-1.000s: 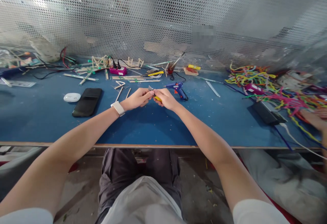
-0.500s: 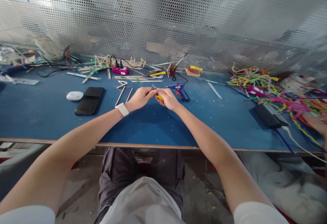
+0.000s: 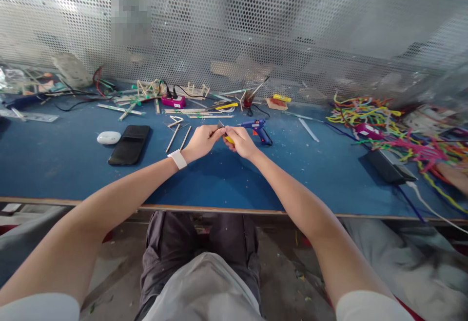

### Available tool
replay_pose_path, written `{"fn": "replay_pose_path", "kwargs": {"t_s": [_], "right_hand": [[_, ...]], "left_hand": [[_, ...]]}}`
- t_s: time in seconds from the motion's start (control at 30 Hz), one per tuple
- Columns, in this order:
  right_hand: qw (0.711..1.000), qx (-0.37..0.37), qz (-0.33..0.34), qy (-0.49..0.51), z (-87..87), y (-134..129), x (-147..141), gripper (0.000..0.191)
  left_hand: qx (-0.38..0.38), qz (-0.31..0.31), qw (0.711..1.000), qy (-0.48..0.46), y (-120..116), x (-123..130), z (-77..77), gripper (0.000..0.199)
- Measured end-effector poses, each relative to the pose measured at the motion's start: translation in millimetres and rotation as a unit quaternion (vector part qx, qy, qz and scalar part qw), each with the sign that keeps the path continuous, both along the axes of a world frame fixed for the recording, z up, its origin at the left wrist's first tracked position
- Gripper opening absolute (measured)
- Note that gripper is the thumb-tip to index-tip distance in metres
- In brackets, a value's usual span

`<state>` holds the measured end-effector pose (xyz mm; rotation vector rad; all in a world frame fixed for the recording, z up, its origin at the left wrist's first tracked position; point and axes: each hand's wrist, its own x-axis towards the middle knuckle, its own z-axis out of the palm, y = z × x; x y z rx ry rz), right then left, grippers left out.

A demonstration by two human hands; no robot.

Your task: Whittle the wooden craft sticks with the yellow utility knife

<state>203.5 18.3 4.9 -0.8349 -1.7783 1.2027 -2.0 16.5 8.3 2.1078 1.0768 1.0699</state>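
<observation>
My right hand (image 3: 240,141) is closed around a yellow utility knife (image 3: 229,139), and its grey blade (image 3: 220,124) points up to the left. Against it, my left hand (image 3: 203,140) is closed, fingertips pressed together beside the blade. Whatever those fingers pinch is hidden or too small to name. Just right of my hands lies a blue glue gun (image 3: 258,127). Two thin wooden sticks (image 3: 173,138) rest on the table left of my left hand, with a small joined stick frame (image 3: 175,120) behind them.
A black phone (image 3: 129,145) and white mouse (image 3: 108,138) lie left on the blue table (image 3: 226,184). A purple power strip (image 3: 173,101), more sticks and another yellow cutter (image 3: 226,106) stand behind. Rightward are tangled colourful pipe cleaners (image 3: 365,113), a black box (image 3: 389,166) and another person's hand (image 3: 453,177).
Both hands stay nearly in place around the knife, with only a very slight shift. The view has moved a little, and nothing has been put down or picked up.
</observation>
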Motion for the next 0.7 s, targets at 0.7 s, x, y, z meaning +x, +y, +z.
{"fn": "replay_pose_path", "kwargs": {"t_s": [0.7], "right_hand": [[0.997,-0.002,0.067,0.032,1.8,-6,2,0.077]], "left_hand": [[-0.171,-0.228,0.953,-0.106,1,-7,-2.0,0.074]]}}
